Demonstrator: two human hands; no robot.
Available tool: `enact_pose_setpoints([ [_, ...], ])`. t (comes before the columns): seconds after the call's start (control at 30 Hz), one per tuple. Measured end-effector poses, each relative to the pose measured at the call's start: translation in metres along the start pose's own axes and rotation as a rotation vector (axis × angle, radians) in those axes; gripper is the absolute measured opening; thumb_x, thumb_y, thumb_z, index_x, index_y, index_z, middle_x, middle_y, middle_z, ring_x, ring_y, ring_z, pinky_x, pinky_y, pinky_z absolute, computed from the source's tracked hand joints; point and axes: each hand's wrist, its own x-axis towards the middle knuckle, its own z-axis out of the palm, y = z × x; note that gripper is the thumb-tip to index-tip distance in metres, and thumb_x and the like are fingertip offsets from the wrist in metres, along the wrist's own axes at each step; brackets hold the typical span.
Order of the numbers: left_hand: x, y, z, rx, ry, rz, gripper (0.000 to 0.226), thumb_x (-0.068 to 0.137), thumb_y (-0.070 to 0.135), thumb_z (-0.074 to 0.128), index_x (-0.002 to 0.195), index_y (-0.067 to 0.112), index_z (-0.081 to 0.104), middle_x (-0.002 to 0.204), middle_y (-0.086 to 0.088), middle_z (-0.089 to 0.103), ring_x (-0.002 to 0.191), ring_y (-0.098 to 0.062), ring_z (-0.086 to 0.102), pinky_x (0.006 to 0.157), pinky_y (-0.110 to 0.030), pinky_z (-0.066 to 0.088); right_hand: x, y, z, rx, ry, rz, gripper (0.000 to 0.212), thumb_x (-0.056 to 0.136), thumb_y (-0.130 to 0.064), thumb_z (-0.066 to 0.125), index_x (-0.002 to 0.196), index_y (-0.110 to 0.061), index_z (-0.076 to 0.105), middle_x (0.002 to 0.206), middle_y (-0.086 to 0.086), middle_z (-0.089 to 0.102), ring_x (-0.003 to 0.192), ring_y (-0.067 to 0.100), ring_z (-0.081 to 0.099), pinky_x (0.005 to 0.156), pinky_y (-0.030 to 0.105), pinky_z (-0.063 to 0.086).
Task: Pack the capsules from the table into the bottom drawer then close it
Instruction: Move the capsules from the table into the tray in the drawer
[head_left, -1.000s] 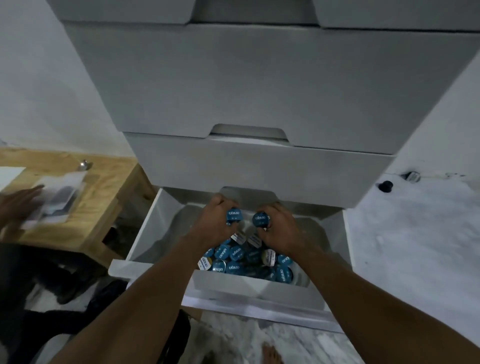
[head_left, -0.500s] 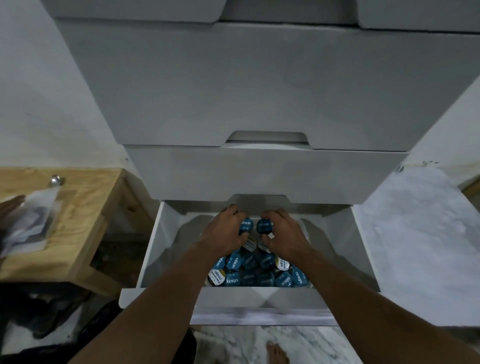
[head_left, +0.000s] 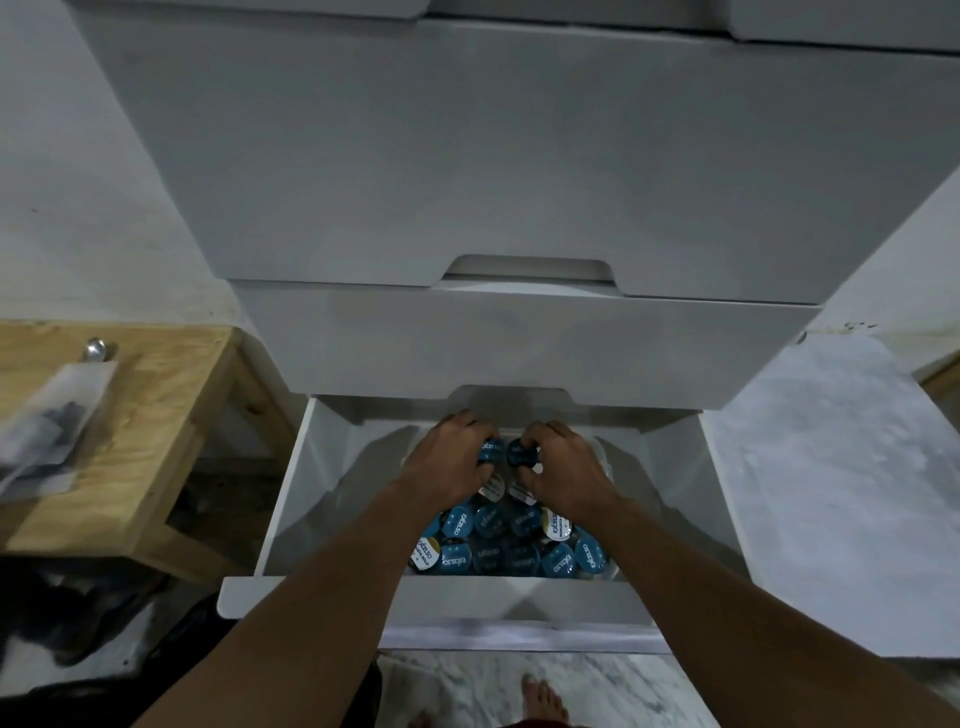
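Found bottom drawer (head_left: 291, 493) pulled well out beneath two shut fronts, giving clear access from above. Noted left hand (head_left: 447, 457) and right hand (head_left: 563, 467) low inside it, side by side toward the back, fingers curled round left capsule (head_left: 491, 451) and right capsule (head_left: 522, 454). Judged as held low to set the pair down, not drop them. Recorded heap of capsules (head_left: 509, 545) on the drawer floor just in front of both hands. Cannot confirm, owing to blur, whether any remain on wooden table (head_left: 156, 415).
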Motion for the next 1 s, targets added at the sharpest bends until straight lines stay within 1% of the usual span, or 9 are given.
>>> enact_pose_setpoints([
  [0.1,0.002,0.002,0.0,0.002,0.002,-0.011,0.04,0.08,0.019,0.067,0.12,0.017,0.059,0.119,-0.005,0.055,0.11,-0.023,0.053,0.089,-0.03,0.044,0.001,0.001,0.0,-0.009,0.0,-0.006,0.023,0.078,-0.01,0.066,0.1,-0.009,0.062,0.103,0.01,0.06,0.091,0.027,0.06,0.073,0.023,0.041],
  [0.2,0.003,0.005,0.001,0.004,0.006,-0.02,0.041,0.08,0.018,0.067,0.12,0.017,0.058,0.121,-0.004,0.055,0.111,-0.023,0.053,0.091,-0.032,0.045,0.002,0.001,0.0,-0.006,-0.005,-0.001,0.022,0.078,-0.01,0.065,0.1,-0.009,0.061,0.103,0.011,0.06,0.093,0.028,0.059,0.076,0.027,0.045],
  [0.4,0.005,0.01,0.007,0.006,-0.005,-0.017,0.04,0.079,0.016,0.067,0.118,0.018,0.059,0.118,-0.005,0.056,0.109,-0.023,0.054,0.091,-0.033,0.047,0.0,0.006,-0.002,0.004,-0.019,0.014,0.023,0.078,-0.011,0.066,0.101,-0.009,0.062,0.103,0.01,0.06,0.093,0.026,0.059,0.075,0.024,0.042],
  [0.57,0.004,0.007,0.009,0.039,-0.024,-0.056,0.04,0.08,0.021,0.068,0.12,0.02,0.059,0.119,-0.003,0.056,0.11,-0.024,0.054,0.09,-0.035,0.048,0.001,0.006,-0.001,0.006,-0.025,0.011,0.021,0.081,-0.011,0.064,0.102,-0.007,0.063,0.104,0.011,0.06,0.094,0.028,0.058,0.075,0.022,0.038],
  [0.7,0.006,0.004,0.007,0.057,-0.03,-0.044,0.037,0.081,0.022,0.068,0.117,0.018,0.061,0.117,-0.005,0.056,0.107,-0.023,0.055,0.089,-0.035,0.047,0.002,0.005,0.001,-0.025,-0.024,-0.004,0.023,0.082,-0.011,0.063,0.104,-0.005,0.065,0.107,0.014,0.06,0.096,0.031,0.06,0.08,0.029,0.046],
  [0.8,0.006,0.002,0.006,0.062,-0.053,-0.029,0.033,0.083,0.026,0.067,0.116,0.02,0.063,0.117,-0.004,0.055,0.107,-0.023,0.055,0.09,-0.035,0.047,0.001,0.006,0.0,-0.038,-0.028,-0.013,0.023,0.084,-0.016,0.062,0.105,-0.009,0.068,0.11,0.012,0.06,0.097,0.03,0.061,0.086,0.032,0.048],
  [0.87,0.005,0.001,0.006,0.058,-0.056,-0.019,0.03,0.087,0.028,0.063,0.116,0.022,0.065,0.117,-0.004,0.055,0.107,-0.023,0.055,0.09,-0.034,0.047,0.0,0.007,-0.002,-0.046,-0.019,-0.015,0.02,0.087,-0.019,0.06,0.103,-0.011,0.07,0.111,0.011,0.059,0.096,0.029,0.062,0.086,0.032,0.048],
  [1.0,0.004,-0.002,0.004,0.065,-0.054,-0.008,0.028,0.091,0.018,0.058,0.118,0.019,0.066,0.117,-0.007,0.058,0.106,-0.024,0.056,0.091,-0.034,0.048,-0.001,0.01,-0.002,-0.05,-0.025,0.009,0.02,0.089,-0.015,0.058,0.105,-0.013,0.069,0.112,0.011,0.058,0.098,0.029,0.061,0.088,0.03,0.047],
])
